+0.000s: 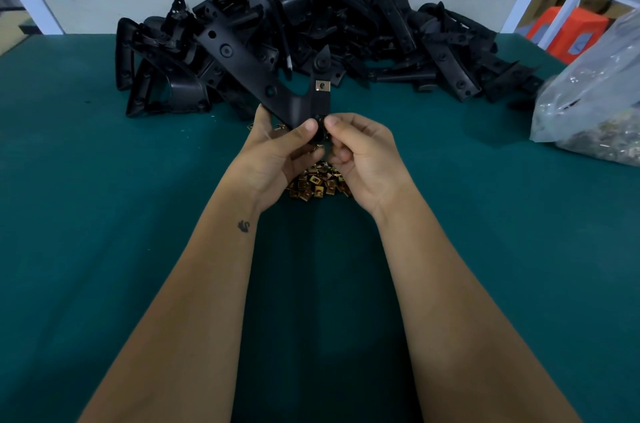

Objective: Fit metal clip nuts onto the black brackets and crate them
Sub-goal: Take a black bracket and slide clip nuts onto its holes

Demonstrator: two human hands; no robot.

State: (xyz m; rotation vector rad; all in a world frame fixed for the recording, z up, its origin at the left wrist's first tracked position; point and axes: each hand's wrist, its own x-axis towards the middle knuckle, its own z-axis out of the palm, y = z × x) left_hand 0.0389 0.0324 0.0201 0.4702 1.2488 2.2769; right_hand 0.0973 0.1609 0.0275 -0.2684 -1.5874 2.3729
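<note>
both hands (277, 148) (360, 155) grip pinching one black bracket (263, 76); a clip nut (322, 86) seems seated.

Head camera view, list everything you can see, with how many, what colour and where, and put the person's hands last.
Black plastic bracket: one, black, held up above the table's middle, with one brass-coloured metal clip nut fitted on its upper tab.
Pile of black plastic brackets: many, black, at the far edge of the table.
Heap of loose metal clip nuts: many, brass-coloured, on the table below the hands.
Clear plastic bag: one, greyish, far right on the table; small metal parts inside.
Green table mat: one, dark green, covers the table.
Orange stool: orange, beyond the table's right end; count unclear.
Left hand: grips the held bracket's lower end.
Right hand: pinches at the same lower end.
</note>
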